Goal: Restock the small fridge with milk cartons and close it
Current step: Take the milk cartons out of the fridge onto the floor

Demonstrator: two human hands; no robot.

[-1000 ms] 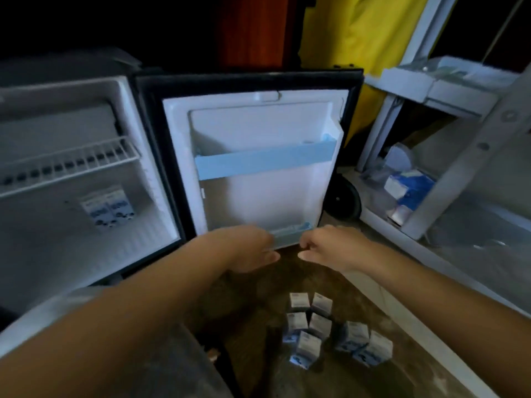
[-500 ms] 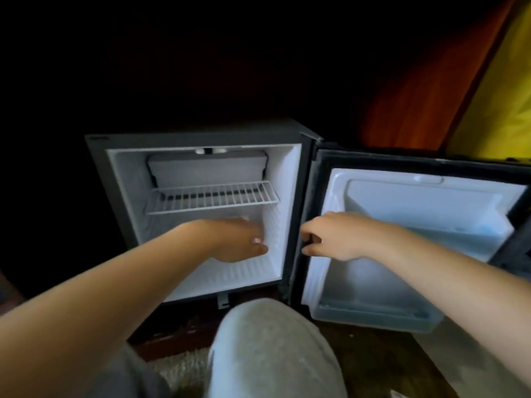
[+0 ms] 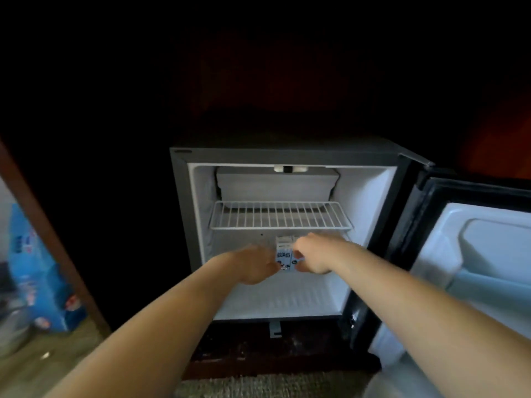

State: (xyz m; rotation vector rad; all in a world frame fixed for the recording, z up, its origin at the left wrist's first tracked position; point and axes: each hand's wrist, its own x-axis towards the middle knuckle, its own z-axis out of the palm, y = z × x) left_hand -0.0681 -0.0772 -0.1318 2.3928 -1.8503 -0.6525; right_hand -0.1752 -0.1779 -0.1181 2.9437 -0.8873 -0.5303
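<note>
The small fridge (image 3: 184,214) stands open, its door (image 3: 477,254) swung out to the right. Two small white and blue milk cartons (image 3: 284,254) stand side by side in the lower compartment, below the bare wire shelf (image 3: 280,215). My left hand (image 3: 253,264) presses against the left side of the pair. My right hand (image 3: 313,255) curls its fingers around the right side. The right carton is mostly hidden behind that hand. Both forearms reach in from the bottom of the view.
A blue package (image 3: 37,271) and a metal bowl (image 3: 11,331) lie on the floor at far left, behind a slanted wooden edge (image 3: 48,234). The door's inner shelf (image 3: 494,285) holds nothing. A woven rug (image 3: 258,386) lies in front of the fridge. Everything above is dark.
The view has swung left from the door and the floor cartons to the fridge interior. Both hands have moved into the lower compartment and closed on the two cartons there.
</note>
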